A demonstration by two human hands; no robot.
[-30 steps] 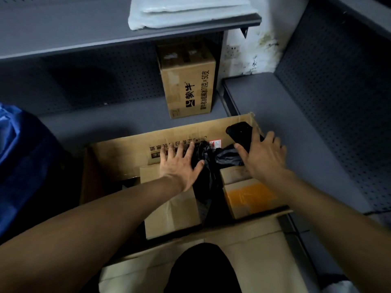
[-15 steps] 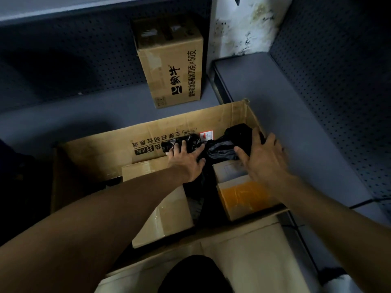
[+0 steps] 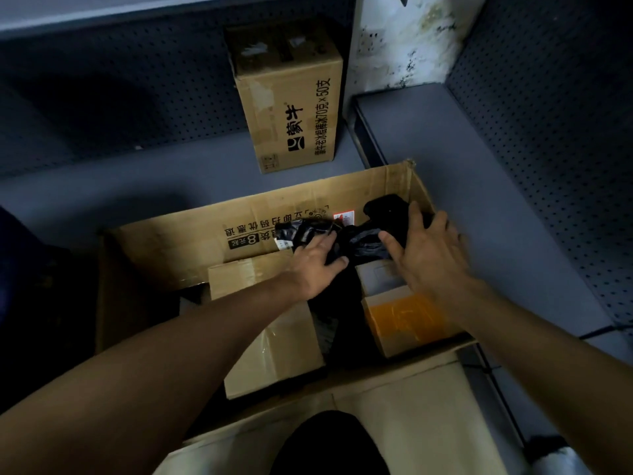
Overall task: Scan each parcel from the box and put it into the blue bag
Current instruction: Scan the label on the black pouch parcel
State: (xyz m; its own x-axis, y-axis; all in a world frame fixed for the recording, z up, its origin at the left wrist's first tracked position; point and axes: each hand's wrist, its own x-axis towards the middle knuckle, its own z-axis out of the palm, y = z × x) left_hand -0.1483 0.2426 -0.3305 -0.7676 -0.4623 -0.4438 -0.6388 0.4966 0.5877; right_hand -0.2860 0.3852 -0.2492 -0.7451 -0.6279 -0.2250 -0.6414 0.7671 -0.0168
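An open cardboard box (image 3: 178, 234) stands on the grey shelf with several parcels inside. A crumpled black plastic parcel (image 3: 363, 241) lies against its far wall. My left hand (image 3: 315, 265) grips this parcel's left part, thumb and fingers curled into the plastic. My right hand (image 3: 431, 255) rests on its right end and holds a black handheld scanner (image 3: 387, 207) between thumb and index finger. A brown cardboard parcel (image 3: 267, 337) lies under my left forearm. A small box with an orange top (image 3: 404, 320) sits under my right wrist. The blue bag (image 3: 13, 255) is only a dark shape at the left edge.
A tall printed carton (image 3: 291, 108) stands upright behind the box. Dark pegboard walls close the back and right side (image 3: 548, 132). A thin cable (image 3: 599, 332) runs along the right shelf. The box's front flap (image 3: 411, 406) folds toward me, with my dark knee (image 3: 329, 443) below it.
My left hand slid right and curled its fingers into the black plastic parcel. The view tilted down and right, so the blue bag nearly left the frame. My right hand stayed on the scanner.
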